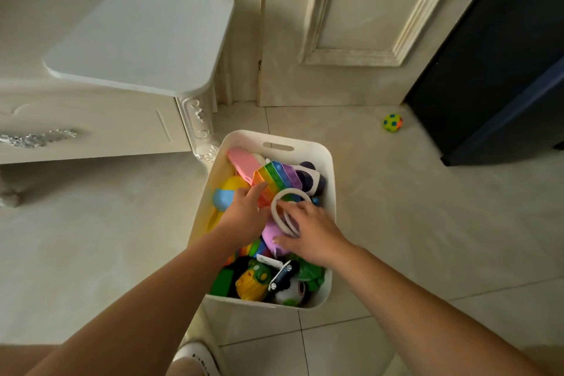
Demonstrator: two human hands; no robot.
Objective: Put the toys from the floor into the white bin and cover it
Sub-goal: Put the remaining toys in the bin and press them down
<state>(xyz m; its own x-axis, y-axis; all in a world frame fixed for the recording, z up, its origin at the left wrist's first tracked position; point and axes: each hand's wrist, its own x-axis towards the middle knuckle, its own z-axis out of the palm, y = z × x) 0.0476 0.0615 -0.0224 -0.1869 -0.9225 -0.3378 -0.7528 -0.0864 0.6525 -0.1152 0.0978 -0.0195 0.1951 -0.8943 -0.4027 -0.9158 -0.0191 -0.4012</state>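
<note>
Both are settling toys [253,284] inside the white bin [308,151] on the floor [412,223] — the left grip [244,210], fingers flat, is pressing the rainbow toy [276,177], the right grip [311,232] is lying spread across the white ring [290,191]. Next is probably fetching the spotted ball [392,123] — sitting well apart by the dark cabinet [503,70].

Bin [317,152] white; popper [276,178] rainbow-striped; ball [392,123] yellow-green, blue and orange spots; ring [282,210] white; cabinet [500,49] dark blue.
</note>
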